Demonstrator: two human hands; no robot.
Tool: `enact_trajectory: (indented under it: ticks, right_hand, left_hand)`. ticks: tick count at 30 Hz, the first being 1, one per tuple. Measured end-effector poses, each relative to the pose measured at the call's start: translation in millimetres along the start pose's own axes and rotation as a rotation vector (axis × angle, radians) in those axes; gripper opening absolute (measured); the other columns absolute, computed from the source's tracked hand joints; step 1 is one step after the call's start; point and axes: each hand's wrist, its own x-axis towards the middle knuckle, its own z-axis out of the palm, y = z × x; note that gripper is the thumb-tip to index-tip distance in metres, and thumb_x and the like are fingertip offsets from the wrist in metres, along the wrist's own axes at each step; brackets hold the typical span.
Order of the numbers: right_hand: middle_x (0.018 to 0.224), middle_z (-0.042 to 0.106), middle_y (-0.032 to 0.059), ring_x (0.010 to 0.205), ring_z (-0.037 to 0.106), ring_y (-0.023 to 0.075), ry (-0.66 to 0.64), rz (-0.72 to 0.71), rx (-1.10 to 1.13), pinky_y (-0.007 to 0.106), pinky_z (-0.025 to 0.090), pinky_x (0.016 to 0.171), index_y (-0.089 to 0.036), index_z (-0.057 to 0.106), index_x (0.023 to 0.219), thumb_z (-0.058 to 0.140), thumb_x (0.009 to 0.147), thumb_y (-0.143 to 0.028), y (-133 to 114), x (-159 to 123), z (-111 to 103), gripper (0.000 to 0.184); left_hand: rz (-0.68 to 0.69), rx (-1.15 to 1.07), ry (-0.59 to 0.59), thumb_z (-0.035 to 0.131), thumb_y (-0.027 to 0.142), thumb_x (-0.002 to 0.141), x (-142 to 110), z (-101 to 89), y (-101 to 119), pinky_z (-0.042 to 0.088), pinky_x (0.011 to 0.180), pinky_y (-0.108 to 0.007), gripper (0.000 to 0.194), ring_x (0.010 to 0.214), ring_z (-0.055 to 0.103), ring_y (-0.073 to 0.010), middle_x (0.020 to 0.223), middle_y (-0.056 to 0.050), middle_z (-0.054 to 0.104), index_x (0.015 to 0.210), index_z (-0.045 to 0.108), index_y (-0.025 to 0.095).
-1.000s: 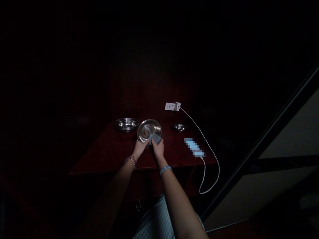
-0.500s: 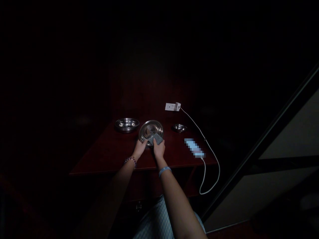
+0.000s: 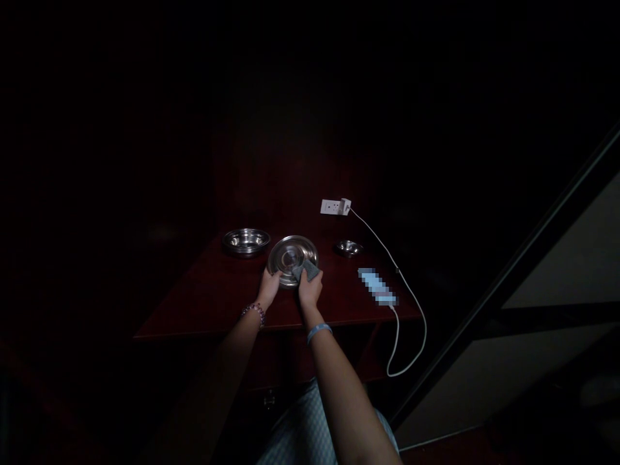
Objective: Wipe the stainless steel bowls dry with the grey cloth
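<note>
A steel bowl (image 3: 289, 253) is tilted towards me above the dark red table (image 3: 217, 297). My left hand (image 3: 269, 285) grips its near left rim. My right hand (image 3: 310, 289) presses a grey cloth (image 3: 305, 268) against the bowl's lower right inside. A beaded bracelet is on my left wrist and a light blue band on my right.
A second steel bowl (image 3: 246, 241) sits at the back left and a small steel bowl (image 3: 348, 247) at the back right. A phone (image 3: 378, 287) lies to the right, its white cable (image 3: 411, 303) running to a wall socket (image 3: 335, 206) and looping off the table's edge. The room is dark.
The bowl has tipped flatter and shifted slightly right. My right hand with the cloth has slid a little to the right along the bowl's inside.
</note>
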Motion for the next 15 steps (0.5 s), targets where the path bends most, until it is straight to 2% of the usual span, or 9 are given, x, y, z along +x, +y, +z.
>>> enact_trajectory:
  ticks: [3, 5, 8, 12, 15]
  right_hand:
    - [0.104, 0.076, 0.0182, 0.09, 0.074, 0.0272, 0.003, 0.003, 0.017, 0.032, 0.055, 0.077, -0.014, 0.059, 0.109, 0.058, 0.088, -0.031, -0.3, 0.2, -0.7, 0.027]
    - [0.103, 0.076, 0.0185, 0.09, 0.074, 0.0277, 0.009, 0.002, 0.031, 0.033, 0.055, 0.077, -0.014, 0.06, 0.109, 0.059, 0.088, -0.031, -0.3, 0.8, -1.0, 0.027]
    - [0.103, 0.076, 0.0194, 0.09, 0.074, 0.0282, 0.003, 0.009, 0.039, 0.033, 0.055, 0.077, -0.014, 0.06, 0.107, 0.059, 0.087, -0.03, -0.5, 1.6, -1.2, 0.026]
    - [0.104, 0.076, 0.0188, 0.091, 0.074, 0.0275, -0.002, 0.017, 0.019, 0.032, 0.055, 0.077, -0.014, 0.061, 0.106, 0.059, 0.087, -0.032, -1.1, 2.0, -0.9, 0.025]
    - [0.104, 0.076, 0.0184, 0.092, 0.074, 0.0274, 0.008, 0.013, 0.022, 0.032, 0.055, 0.078, -0.014, 0.061, 0.106, 0.06, 0.087, -0.032, -0.8, 2.0, -0.6, 0.025]
  left_hand:
    - [-0.051, 0.011, 0.051, 0.059, 0.003, 0.07, -0.5, 0.7, 0.2, 0.042, 0.113, -0.047, 0.038, 0.117, 0.065, -0.026, 0.112, -0.01, 0.074, 0.105, 0.066, 0.015]
    - [-0.045, 0.029, 0.036, 0.061, 0.004, 0.071, -1.5, 0.6, 1.1, 0.041, 0.113, -0.046, 0.038, 0.12, 0.064, -0.0259, 0.114, -0.01, 0.074, 0.107, 0.066, 0.016]
    - [-0.004, 0.041, 0.014, 0.062, 0.009, 0.075, -3.1, -1.1, 3.3, 0.038, 0.116, -0.044, 0.041, 0.125, 0.061, -0.0253, 0.12, -0.01, 0.071, 0.114, 0.064, 0.017]
    - [0.112, -0.011, -0.032, 0.065, 0.014, 0.076, -5.6, -4.1, 7.6, 0.035, 0.118, -0.04, 0.06, 0.133, 0.054, -0.023, 0.137, -0.009, 0.062, 0.134, 0.052, 0.023]
    - [0.103, 0.001, -0.057, 0.067, 0.02, 0.078, -7.7, -5.2, 10.1, 0.039, 0.115, -0.04, 0.061, 0.13, 0.056, -0.0232, 0.134, -0.009, 0.063, 0.135, 0.048, 0.024]
